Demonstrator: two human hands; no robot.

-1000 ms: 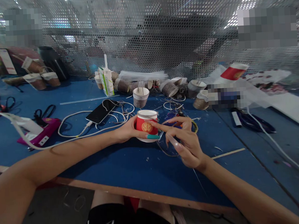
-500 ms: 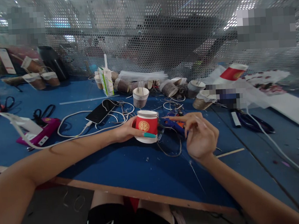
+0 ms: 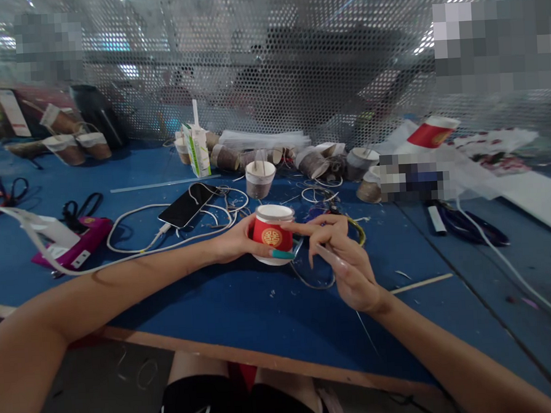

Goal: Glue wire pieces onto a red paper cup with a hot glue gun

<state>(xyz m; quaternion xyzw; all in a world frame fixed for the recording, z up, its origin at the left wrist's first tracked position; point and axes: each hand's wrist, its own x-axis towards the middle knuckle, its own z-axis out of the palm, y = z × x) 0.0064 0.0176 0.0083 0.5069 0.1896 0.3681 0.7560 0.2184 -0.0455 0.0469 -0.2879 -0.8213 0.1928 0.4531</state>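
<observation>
My left hand (image 3: 240, 240) is wrapped round a red and white paper cup (image 3: 273, 236) with a gold emblem, held upright over the blue table with its mouth upward. The thumb, with a long teal nail, presses across its front. My right hand (image 3: 340, 252) points its index finger at the cup's right side, the tip at or very near the red band. Its other fingers are loosely bent and apart, with no held object visible. A thin cord loop (image 3: 314, 286) hangs below the cup's right side. Behind the right hand, a yellow-green ring (image 3: 360, 231) is partly hidden.
A small cup (image 3: 260, 179) stands just beyond. A phone (image 3: 187, 206) with a white cable lies left, near a purple power strip (image 3: 81, 242). Several brown cups and a drink carton (image 3: 198, 150) line the mesh partition. Dark-handled pliers (image 3: 473, 226) lie right.
My right hand has moved left, bringing its index finger to the cup's side. The cup has shifted slightly right and turned a little in my left hand, which keeps its hold.
</observation>
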